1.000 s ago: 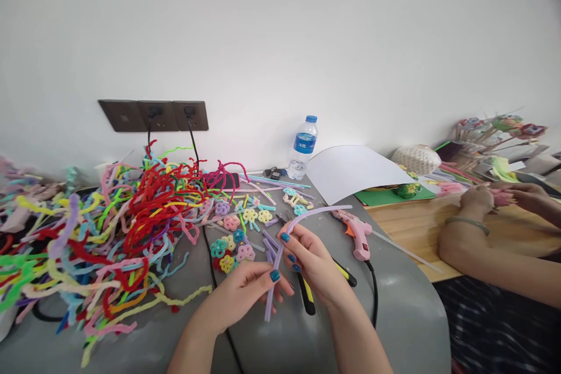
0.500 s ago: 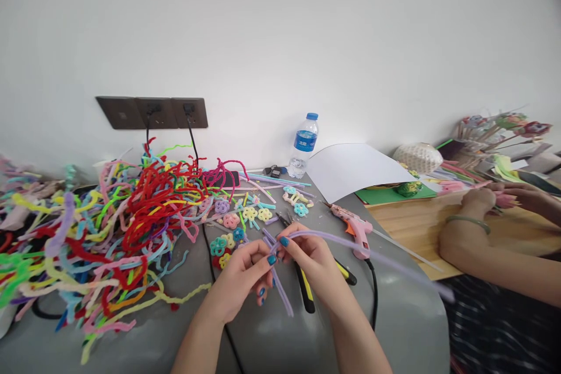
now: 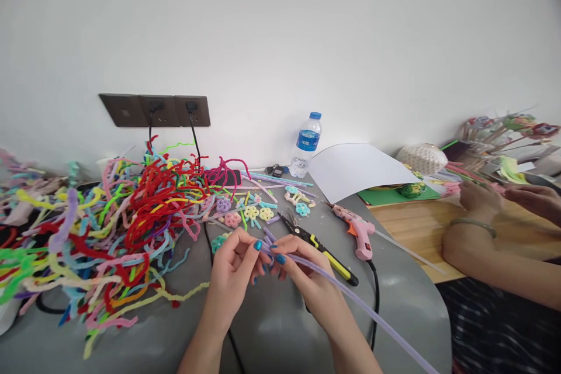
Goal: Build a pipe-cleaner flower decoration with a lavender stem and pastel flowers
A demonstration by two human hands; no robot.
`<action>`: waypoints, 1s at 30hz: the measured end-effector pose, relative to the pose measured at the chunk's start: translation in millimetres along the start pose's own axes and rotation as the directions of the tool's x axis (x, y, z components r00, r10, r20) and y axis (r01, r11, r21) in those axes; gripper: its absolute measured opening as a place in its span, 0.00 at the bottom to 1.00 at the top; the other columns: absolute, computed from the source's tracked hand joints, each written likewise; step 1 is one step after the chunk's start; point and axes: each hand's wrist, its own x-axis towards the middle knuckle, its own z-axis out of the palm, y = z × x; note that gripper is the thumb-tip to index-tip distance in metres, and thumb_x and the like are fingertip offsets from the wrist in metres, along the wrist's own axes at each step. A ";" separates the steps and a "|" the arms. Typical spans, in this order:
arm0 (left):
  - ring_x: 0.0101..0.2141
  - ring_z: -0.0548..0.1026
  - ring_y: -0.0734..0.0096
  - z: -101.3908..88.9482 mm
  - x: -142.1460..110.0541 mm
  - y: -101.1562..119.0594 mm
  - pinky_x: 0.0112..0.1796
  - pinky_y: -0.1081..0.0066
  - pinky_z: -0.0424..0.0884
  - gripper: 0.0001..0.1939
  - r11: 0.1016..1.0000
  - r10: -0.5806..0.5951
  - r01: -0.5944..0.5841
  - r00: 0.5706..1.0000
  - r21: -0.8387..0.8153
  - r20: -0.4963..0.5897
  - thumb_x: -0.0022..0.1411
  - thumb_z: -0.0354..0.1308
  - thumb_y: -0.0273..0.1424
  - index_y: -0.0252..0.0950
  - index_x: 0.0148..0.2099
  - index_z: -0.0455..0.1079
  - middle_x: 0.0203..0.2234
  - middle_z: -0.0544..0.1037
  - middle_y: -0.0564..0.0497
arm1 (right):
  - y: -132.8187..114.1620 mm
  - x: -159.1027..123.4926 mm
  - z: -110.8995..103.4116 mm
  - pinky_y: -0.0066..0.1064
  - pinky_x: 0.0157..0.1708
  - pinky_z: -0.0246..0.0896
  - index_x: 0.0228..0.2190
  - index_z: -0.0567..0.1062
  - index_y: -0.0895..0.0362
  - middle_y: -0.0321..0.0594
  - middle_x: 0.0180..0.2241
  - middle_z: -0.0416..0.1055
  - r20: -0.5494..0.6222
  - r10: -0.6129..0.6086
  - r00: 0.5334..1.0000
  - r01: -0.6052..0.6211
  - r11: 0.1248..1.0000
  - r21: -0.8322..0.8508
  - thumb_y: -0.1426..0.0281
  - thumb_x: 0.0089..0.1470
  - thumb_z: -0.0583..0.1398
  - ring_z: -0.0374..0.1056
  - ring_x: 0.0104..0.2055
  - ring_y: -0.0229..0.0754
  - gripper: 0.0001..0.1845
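Lavender pipe cleaners (image 3: 350,292) run between my two hands, over the grey table. My left hand (image 3: 239,260) pinches them with thumb and fingers. Right beside it, my right hand (image 3: 302,266) also pinches the stems; a long tail trails from it toward the lower right. Short lavender ends poke up behind the fingertips, and the crossing point is mostly hidden by my fingers. Just beyond my right hand lie black-and-yellow pliers (image 3: 324,251). Small pipe-cleaner flowers, such as a pink one (image 3: 232,220) and a blue one (image 3: 302,209), lie past my fingertips.
A large tangled heap of coloured pipe cleaners (image 3: 162,204) covers the left side. To the right lies a pink glue gun (image 3: 360,234) with its black cord. A water bottle (image 3: 307,146) and white paper (image 3: 359,169) are behind. Another person's forearm (image 3: 495,263) rests at the wooden table.
My hands have turned and drawn together, the left one rising a little. The long lavender tail has swung down toward the lower right, and the short ends no longer hang below my fingers.
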 end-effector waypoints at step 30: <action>0.27 0.83 0.75 -21.9 -1.4 2.2 0.29 0.84 0.75 0.11 0.805 0.426 -0.473 0.881 0.359 0.206 0.61 0.62 0.21 0.42 0.36 0.83 0.28 0.86 0.54 | 2.5 -2.3 -14.7 0.21 0.23 0.63 0.31 0.77 0.58 0.35 0.22 0.77 0.020 0.202 0.979 -0.201 0.945 0.257 0.53 0.54 0.71 0.71 0.21 0.32 0.20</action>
